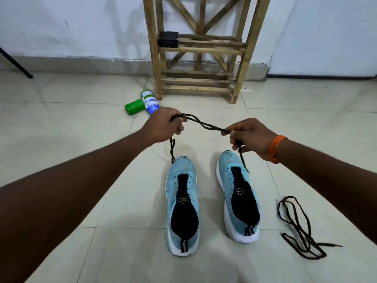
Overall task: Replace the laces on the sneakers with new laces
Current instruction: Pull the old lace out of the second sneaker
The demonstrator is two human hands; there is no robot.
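Pale floor tiles (81,111) carried the sneakers (172,186) side by side, eyelets bare, so unlacing looked done! Left hand (165,124) and right hand (251,137) had fingers gripping a twisted dark lace (206,125) above the toes; a spare lace (307,241) lay rightward. All the threading remained.

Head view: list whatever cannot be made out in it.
Head view only:
Dark twisted shoelace: stretches inside the left hand and right hand, hidden by curled fingers.
Green-and-white plastic bottle: label print too small to read.
Light wooden rack: top cut off by the upper edge.
Small black box on the rack: too dark to identify.
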